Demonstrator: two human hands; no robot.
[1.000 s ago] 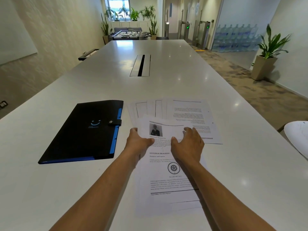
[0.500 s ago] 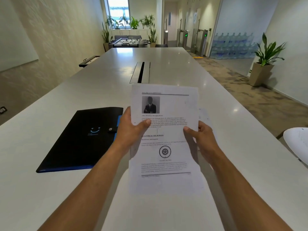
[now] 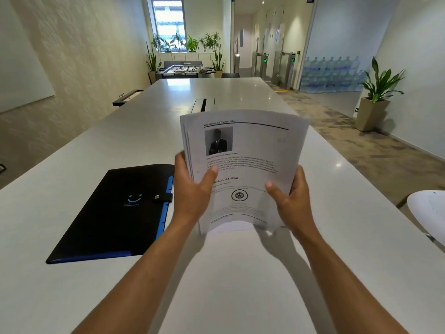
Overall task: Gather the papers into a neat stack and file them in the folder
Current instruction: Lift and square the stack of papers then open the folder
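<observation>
Both hands are up off the surface (image 3: 240, 273) with the papers (image 3: 245, 165) held between them, sheets upright and bowed toward the camera. The left hand (image 3: 191, 189) clamps the left edge: thumb pressed flat across the front page just under the printed photo, the other fingers wrapped behind and out of sight, so that grip is closed tight on the sheets. The right hand (image 3: 292, 198) takes the lower right edge the same way, thumb lying on the front near the round emblem, fingers hidden behind the pages, pinching firmly. Between the two grips the bundle curves, and its bottom edge arches up in the middle, hanging just above the surface; whether the corners touch it I cannot tell. At the left grip the page edges are staggered, several showing one behind another, so the stack is not squared. Just left of the left hand lies the folder (image 3: 115, 213), black with a blue spine edge, flat on the surface, its snap tab fastened, clear of the papers.
</observation>
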